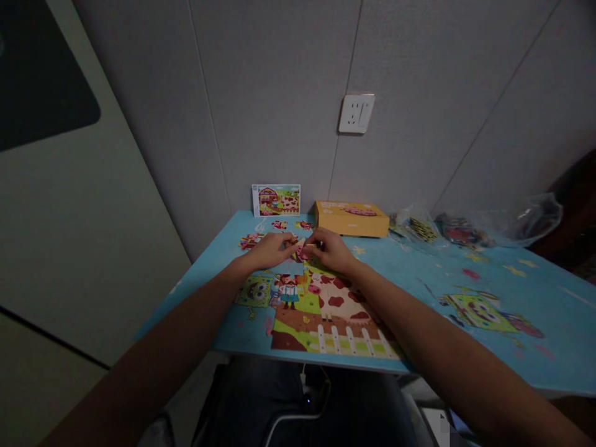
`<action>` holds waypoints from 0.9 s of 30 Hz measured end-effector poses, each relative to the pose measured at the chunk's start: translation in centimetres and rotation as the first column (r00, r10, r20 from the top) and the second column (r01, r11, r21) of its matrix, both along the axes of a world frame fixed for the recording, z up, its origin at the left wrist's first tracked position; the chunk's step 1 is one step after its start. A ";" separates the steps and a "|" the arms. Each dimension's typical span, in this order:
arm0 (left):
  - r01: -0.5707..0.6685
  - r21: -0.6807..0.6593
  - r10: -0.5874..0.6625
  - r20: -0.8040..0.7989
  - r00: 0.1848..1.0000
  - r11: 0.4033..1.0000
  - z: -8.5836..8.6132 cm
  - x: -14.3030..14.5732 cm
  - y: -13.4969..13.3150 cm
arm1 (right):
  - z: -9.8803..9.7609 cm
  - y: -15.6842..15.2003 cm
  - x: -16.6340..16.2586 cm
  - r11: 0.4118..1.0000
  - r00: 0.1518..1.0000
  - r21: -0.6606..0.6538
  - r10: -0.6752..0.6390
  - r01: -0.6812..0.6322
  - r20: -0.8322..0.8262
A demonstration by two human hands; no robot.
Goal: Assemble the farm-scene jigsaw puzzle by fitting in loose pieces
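Observation:
A partly joined farm jigsaw (326, 316) with a cow, a farmer and a white fence lies on the blue cartoon-printed table (419, 273). My left hand (272, 249) and my right hand (331, 248) meet at the puzzle's far edge. Both pinch a small pinkish puzzle piece (305, 251) between their fingertips. Loose pieces (251, 240) lie just left of my left hand, and more loose pieces (291, 225) lie beyond the hands.
A reference picture card (276, 200) leans on the wall. An orange puzzle box (351, 218) sits behind my right hand. Clear plastic bags with coloured pieces (465, 231) lie at the back right. A wall socket (356, 113) is above.

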State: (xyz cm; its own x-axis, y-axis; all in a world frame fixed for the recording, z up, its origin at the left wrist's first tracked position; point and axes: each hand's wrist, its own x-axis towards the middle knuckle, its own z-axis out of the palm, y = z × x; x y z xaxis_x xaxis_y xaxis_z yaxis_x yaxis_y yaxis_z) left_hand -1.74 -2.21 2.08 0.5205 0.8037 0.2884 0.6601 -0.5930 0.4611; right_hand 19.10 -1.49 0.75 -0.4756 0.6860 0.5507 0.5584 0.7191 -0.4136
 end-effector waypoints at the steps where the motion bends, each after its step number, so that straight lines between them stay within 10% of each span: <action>1: 0.014 0.012 -0.014 -0.002 1.000 1.000 -0.1 0.0 0.0 | 0.0 -0.1 0.0 0.999 0.998 0.008 0.050 -0.051 0.024; 5: 0.070 0.073 -0.066 -0.048 0.997 0.995 -0.5 0.1 0.2 | -0.1 -0.3 -0.2 0.987 0.983 -0.097 0.137 -0.125 0.122; 11: -0.239 0.110 0.231 0.075 0.970 0.965 -0.7 -0.8 1.4 | 0.0 0.2 0.2 0.982 0.983 -0.035 -0.183 0.184 0.029; 17: -0.590 0.088 0.589 0.043 0.807 0.802 -0.5 -1.9 2.4 | -0.3 1.7 2.0 0.849 0.853 -0.098 -0.522 0.519 0.002; 27: -0.726 0.110 0.734 -0.084 0.674 0.679 -0.9 -2.6 2.7 | 0.1 1.9 3.2 0.661 0.674 -0.139 -0.708 0.737 0.209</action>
State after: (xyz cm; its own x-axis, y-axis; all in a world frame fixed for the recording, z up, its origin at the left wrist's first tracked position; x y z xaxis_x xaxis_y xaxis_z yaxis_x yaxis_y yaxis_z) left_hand -4.31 0.52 1.21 -0.1928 0.9238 0.3309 0.9388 0.0755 0.3361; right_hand 22.32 0.40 0.86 0.1635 0.9267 0.3384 0.9231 -0.0227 -0.3838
